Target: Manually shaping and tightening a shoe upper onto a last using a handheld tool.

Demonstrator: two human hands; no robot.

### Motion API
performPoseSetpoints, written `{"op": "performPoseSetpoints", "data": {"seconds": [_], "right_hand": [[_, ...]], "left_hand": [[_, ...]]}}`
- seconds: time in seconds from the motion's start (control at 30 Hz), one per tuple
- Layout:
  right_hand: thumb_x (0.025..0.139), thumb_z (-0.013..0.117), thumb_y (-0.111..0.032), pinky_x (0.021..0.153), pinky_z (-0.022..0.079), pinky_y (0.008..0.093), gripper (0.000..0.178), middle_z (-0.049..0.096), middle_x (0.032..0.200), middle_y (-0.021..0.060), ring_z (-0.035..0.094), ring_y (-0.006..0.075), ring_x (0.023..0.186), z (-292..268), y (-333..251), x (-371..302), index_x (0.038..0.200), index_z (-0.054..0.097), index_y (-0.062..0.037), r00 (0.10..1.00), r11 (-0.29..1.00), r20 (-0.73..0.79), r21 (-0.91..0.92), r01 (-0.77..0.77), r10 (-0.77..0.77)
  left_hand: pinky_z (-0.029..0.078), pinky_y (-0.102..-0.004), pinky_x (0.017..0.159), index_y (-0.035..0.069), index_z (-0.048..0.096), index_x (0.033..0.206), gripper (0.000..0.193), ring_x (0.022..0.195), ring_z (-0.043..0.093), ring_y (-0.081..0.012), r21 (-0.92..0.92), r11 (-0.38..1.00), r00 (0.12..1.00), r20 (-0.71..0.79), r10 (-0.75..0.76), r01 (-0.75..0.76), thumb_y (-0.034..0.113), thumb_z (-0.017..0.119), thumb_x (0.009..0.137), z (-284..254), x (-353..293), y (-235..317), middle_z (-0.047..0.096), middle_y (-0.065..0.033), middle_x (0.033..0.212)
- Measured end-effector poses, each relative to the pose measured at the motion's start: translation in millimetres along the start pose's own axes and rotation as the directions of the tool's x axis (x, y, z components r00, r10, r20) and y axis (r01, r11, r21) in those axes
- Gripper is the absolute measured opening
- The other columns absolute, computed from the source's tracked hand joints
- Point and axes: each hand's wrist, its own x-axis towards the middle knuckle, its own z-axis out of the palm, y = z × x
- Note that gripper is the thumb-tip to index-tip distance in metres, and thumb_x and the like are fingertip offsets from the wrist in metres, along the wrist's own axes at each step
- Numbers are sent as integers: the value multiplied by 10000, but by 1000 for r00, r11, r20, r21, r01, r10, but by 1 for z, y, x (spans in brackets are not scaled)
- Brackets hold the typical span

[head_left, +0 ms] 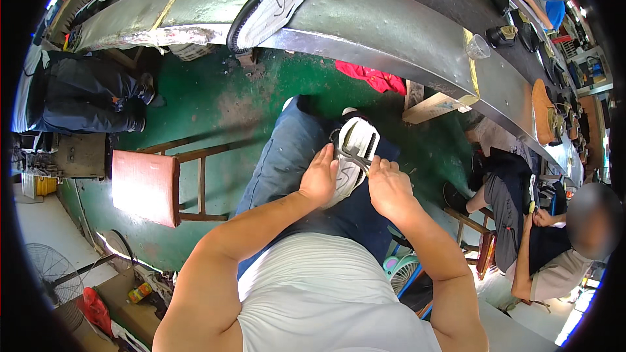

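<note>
A shoe [360, 135] with a white sole and dark edging rests on my lap, sole upward and toe end away from me. My left hand [319, 177] is closed on its left side, steadying it. In my right hand [390, 189] is a curved grey metal tool [355, 158], laid across the sole; its jaws are too small to make out. My right fingers hide part of the tool's handle and the sole's right side. A similar white-soled shoe [279, 6] leans on the bench's near edge ahead.
The metal-edged bench [391, 26] curves across the far side, carrying dark shoes [502, 36] and a clear plastic cup [478, 47] at right. A stool [145, 186] stands left, a small fan [403, 272] near my right side. Co-workers sit at right [508, 221] and left [85, 94].
</note>
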Motion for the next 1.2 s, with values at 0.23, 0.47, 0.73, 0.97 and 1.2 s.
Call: {"op": "performPoseSetpoints", "data": {"seconds": [0.23, 0.47, 0.73, 0.97, 1.2], "right_hand": [[911, 626, -200, 726, 537, 466, 242, 657, 957, 188, 663, 383, 867, 72, 25, 2, 1066, 578, -21, 961, 922, -272, 382, 61, 49], [956, 632, -271, 708, 520, 456, 295, 647, 843, 230, 644, 442, 788, 1, 74, 10, 981, 582, 19, 842, 661, 540, 640, -391, -24], [996, 562, -281, 696, 535, 486, 311, 663, 864, 234, 654, 439, 749, 7, 51, 71, 1026, 597, 26, 977, 853, -176, 487, 189, -116], [1027, 488, -347, 706, 511, 518, 402, 651, 815, 282, 647, 459, 792, 35, 50, 54, 1003, 566, 46, 995, 908, -12, 407, 98, -102], [1035, 475, -356, 693, 510, 502, 415, 663, 780, 253, 654, 448, 761, 11, 41, 27, 930, 549, 38, 994, 778, 78, 628, 9, -74]], "left_hand": [[340, -408, 1154, -38, 301, 1513, 542, 1422, 331, -452, -30, 997, 996, 55, 70, -69, 172, 427, 1030, -10, 4, 12, 335, -319, 1523], [390, -432, 1119, 103, 240, 1571, 594, 1418, 333, -462, 109, 989, 968, 241, 74, -102, 174, 446, 1019, -15, 14, -2, 169, -343, 1576], [432, -415, 1087, 272, 182, 1595, 606, 1269, 521, -458, 272, 961, 850, 494, -182, 47, 288, 406, 1032, -46, 35, 42, 66, -367, 1583], [443, -424, 1078, 297, 209, 1590, 636, 1253, 546, -446, 325, 946, 808, 560, -185, -8, 396, 461, 1015, -58, 30, 52, -33, -360, 1592], [353, -373, 1144, -104, 199, 1521, 764, 1416, 373, -407, -161, 942, 931, 274, -243, 293, 211, 596, 949, -45, -5, 20, 367, -360, 1488]]}}
